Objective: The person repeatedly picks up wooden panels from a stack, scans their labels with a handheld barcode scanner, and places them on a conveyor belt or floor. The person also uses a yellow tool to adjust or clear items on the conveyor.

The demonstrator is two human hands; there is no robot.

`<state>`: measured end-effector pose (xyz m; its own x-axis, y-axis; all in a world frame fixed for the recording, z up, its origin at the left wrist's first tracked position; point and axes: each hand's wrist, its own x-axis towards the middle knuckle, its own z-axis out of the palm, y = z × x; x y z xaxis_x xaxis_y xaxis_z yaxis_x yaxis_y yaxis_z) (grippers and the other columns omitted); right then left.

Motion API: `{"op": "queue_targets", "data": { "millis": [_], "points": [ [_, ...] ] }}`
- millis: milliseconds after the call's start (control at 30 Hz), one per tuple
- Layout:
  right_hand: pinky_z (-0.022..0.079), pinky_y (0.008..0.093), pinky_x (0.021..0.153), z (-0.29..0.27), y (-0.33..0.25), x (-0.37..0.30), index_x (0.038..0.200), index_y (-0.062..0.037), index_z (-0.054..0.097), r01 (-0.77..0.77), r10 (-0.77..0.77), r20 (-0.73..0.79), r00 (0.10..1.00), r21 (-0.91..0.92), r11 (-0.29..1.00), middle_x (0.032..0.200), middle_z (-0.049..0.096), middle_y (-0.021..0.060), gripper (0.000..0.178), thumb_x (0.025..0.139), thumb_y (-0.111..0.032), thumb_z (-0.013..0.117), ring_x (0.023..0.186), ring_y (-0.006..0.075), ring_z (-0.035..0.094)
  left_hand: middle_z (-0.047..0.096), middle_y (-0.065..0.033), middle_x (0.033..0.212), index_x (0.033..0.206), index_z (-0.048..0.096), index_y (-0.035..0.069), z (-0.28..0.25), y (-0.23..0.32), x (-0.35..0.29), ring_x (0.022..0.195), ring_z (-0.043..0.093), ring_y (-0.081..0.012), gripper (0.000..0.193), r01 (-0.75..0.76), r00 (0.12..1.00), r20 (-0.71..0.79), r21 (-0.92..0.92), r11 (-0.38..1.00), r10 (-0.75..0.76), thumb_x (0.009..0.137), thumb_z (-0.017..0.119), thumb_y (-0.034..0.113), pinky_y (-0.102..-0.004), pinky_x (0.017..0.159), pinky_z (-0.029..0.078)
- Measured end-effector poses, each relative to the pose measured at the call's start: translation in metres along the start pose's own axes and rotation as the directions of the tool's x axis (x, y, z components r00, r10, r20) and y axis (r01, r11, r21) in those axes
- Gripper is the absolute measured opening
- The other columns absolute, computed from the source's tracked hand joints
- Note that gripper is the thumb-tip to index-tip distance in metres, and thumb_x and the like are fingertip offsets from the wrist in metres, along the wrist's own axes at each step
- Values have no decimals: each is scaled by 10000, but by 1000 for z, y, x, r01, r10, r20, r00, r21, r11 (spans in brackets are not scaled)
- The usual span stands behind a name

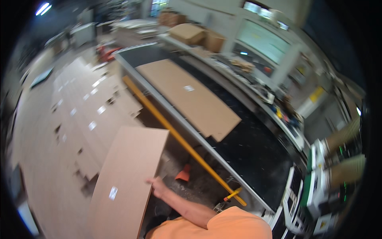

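Observation:
A long light-brown wooden panel (129,163) with a small white label (113,193) slants up from the lower edge, left of my body. My right hand (158,188) grips its right edge, the fingers partly hidden and slightly blurred. My arm, in an orange sleeve (238,225), reaches across from the lower right. My left hand is not in view. On the black machine bed (258,155) to the right lies another brown panel (189,95), also with a white label, one corner of it notched.
A yellow bar (175,133) runs along the near side of the bed. Many labelled panels (83,107) cover the area at left. An orange object (183,174) lies on the floor. Machine heads with ribbed hoses (346,167) stand at right; cardboard boxes (187,34) stand at the back.

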<state>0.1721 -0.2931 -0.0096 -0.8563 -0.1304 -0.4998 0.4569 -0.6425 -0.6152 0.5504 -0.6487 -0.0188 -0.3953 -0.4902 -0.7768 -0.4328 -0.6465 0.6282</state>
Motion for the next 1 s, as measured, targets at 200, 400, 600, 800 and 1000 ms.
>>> {"op": "queue_targets", "data": {
  "millis": [200,400,600,800,1000],
  "points": [
    [524,371,987,-56,-63,-67,1213,32,632,137,-168,124,978,227,964,1177,689,117,330,890,-21,679,1084,213,665,574,-34,937,1121,563,107,101,53,61,769,597,-222,400,-161,981,121,64,985,153,855,690,377,-411,569,521],
    [546,422,965,-147,-151,-149,1217,48,609,437,-384,-225,895,280,855,1149,679,159,352,869,27,658,1041,278,675,600,-45,983,1265,522,87,287,114,59,813,625,-202,525,-414,721,629,55,909,290,836,686,341,-367,689,541],
    [528,451,967,-251,-182,-213,1218,-20,608,801,-542,-650,532,181,570,1168,678,118,391,840,-119,608,1078,284,657,613,-63,1018,1359,484,59,494,96,2,841,642,-187,628,-435,470,871,85,896,145,817,684,304,-334,762,554],
    [529,388,902,-323,-213,-262,1160,-55,633,917,-535,-795,284,63,393,1141,686,57,314,868,-172,637,1086,239,641,603,-25,906,1241,563,-3,694,32,-116,791,599,-128,462,-516,271,944,307,800,-187,833,670,184,-295,731,541],
    [544,389,851,-366,-258,-260,1184,-69,621,956,-533,-827,179,19,293,1163,672,54,316,886,-171,653,1068,221,643,554,2,749,983,612,52,859,-43,-169,585,563,-109,270,-589,157,945,322,741,-287,887,666,299,-264,443,408]
  ]
}}
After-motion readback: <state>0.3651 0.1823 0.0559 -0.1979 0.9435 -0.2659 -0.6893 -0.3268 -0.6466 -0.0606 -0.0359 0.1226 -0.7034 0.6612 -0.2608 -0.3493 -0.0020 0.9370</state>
